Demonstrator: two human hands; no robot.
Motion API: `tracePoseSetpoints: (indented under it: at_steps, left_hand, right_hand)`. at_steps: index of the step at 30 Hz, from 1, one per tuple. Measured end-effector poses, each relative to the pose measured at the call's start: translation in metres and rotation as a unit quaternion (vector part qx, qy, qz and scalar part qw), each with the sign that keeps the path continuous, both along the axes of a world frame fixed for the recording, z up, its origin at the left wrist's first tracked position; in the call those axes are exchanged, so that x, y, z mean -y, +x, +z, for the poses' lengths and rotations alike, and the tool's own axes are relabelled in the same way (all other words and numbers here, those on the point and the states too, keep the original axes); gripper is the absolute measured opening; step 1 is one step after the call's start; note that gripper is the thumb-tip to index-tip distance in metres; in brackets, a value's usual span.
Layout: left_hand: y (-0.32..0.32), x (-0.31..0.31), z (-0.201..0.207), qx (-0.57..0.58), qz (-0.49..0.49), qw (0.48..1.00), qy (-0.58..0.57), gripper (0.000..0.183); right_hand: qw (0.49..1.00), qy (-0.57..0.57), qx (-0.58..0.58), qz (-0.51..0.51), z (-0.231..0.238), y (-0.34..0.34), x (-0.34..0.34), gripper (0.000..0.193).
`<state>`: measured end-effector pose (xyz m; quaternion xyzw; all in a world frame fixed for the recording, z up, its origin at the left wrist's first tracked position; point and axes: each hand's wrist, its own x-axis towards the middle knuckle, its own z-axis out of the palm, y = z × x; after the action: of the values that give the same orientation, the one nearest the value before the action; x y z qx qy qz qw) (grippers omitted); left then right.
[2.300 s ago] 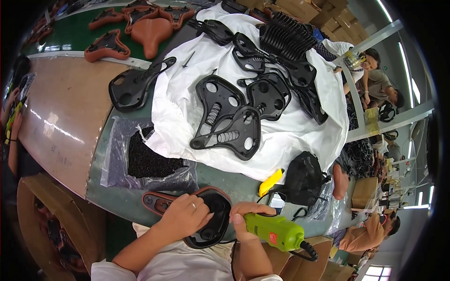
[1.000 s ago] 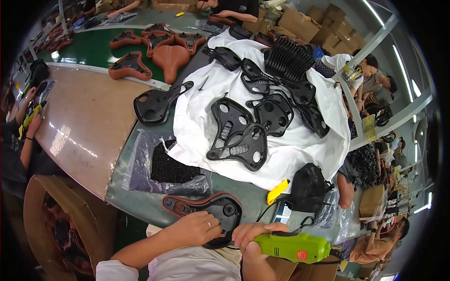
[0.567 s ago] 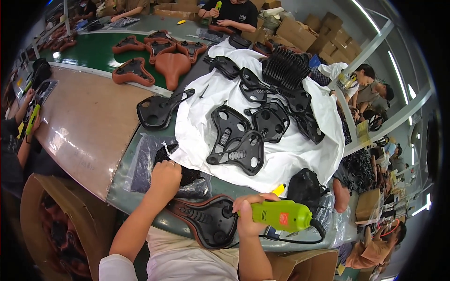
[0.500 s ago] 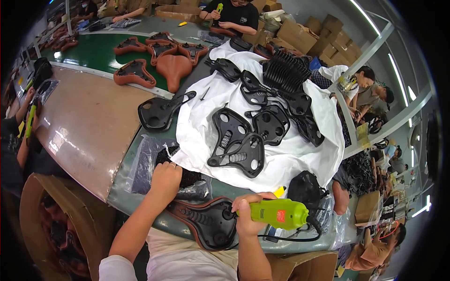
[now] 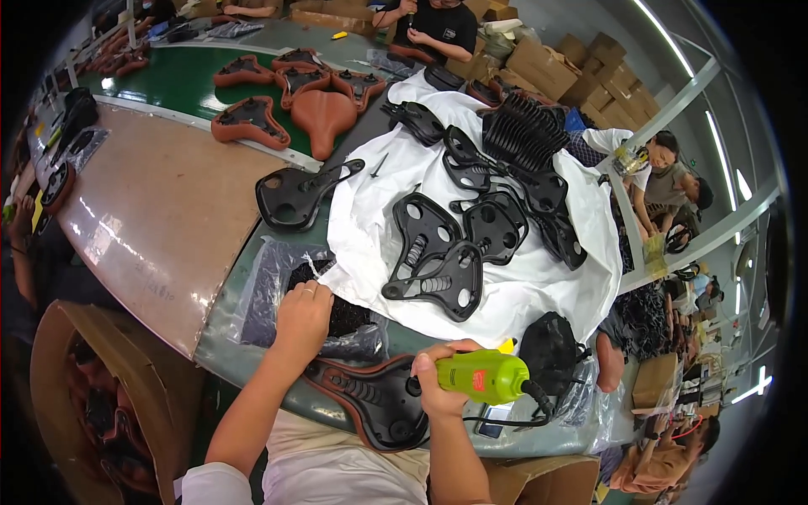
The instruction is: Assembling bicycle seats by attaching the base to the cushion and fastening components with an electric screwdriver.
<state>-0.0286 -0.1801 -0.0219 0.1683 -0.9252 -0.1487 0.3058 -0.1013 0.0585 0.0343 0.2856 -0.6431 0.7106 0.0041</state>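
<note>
My right hand is wrapped round a lime-green electric screwdriver with a black cord. Under that hand, at the table's near edge, lies a bicycle saddle with its black base up and a brown rim. The screwdriver's tip is hidden by my hand, near the saddle's wide end. My left hand, a ring on one finger, reaches into an open plastic bag of small black screws. Its fingers are curled with the tips hidden, so what they hold cannot be made out.
Black saddle bases lie on a white cloth, with a stack behind. Brown saddles sit on the green surface at far left. A cardboard box of saddles stands lower left. A black bag lies right; co-workers sit around.
The screwdriver and my right hand have shifted slightly left over the saddle. My left hand stays at the screw bag. A co-worker's screwdriver at the left edge has dropped back, and a saddle shows there.
</note>
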Motion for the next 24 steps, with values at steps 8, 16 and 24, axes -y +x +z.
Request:
tracePoseSetpoints:
  at_steps: [8,16,24]
  left_hand:
    - [0.002,-0.023,0.021,-0.030,-0.013,0.999,0.041,0.010]
    - [0.049,-0.134,0.007,-0.076,-0.371,0.922,0.077,0.043]
    - [0.062,-0.167,0.007,-0.031,-0.320,0.931,0.170,0.036]
  right_hand:
    - [0.998,-0.008,0.058,0.016,0.003,-0.001,0.000,0.048]
    - [0.991,-0.040,0.109,0.068,0.012,-0.022,0.008,0.050]
    - [0.989,-0.039,0.093,0.105,0.001,-0.023,0.002,0.051]
